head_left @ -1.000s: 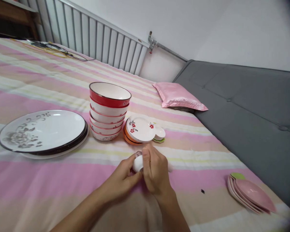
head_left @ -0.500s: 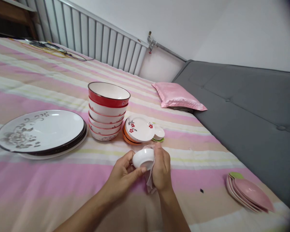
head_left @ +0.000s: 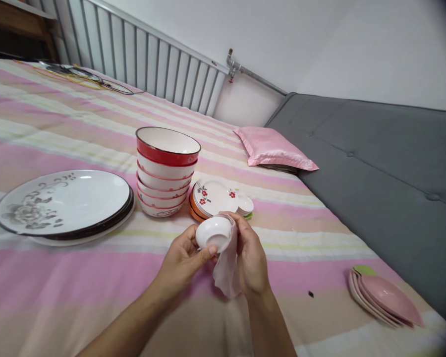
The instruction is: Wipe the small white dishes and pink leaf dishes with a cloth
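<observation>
A small white dish is tilted on its side above the bed, its underside towards me. My left hand pinches its lower left edge, thumb on the base. In my right hand is a thin white tissue, pressed against the dish's right rim and hanging down. Just beyond the hands sits a stack of small plates with red flowers, on orange-sided dishes. Small white dishes stand beside them, with a green edge below.
A tall stack of red and white bowls rises left of the small plates. Large plates lie farther left. Pink leaf-shaped dishes are at the right. A pink pillow rests by the grey headboard; cables lie at the back.
The dish has moved slightly left and up and turned in my left hand. My right hand has opened out somewhat, and more of the tissue hangs below it.
</observation>
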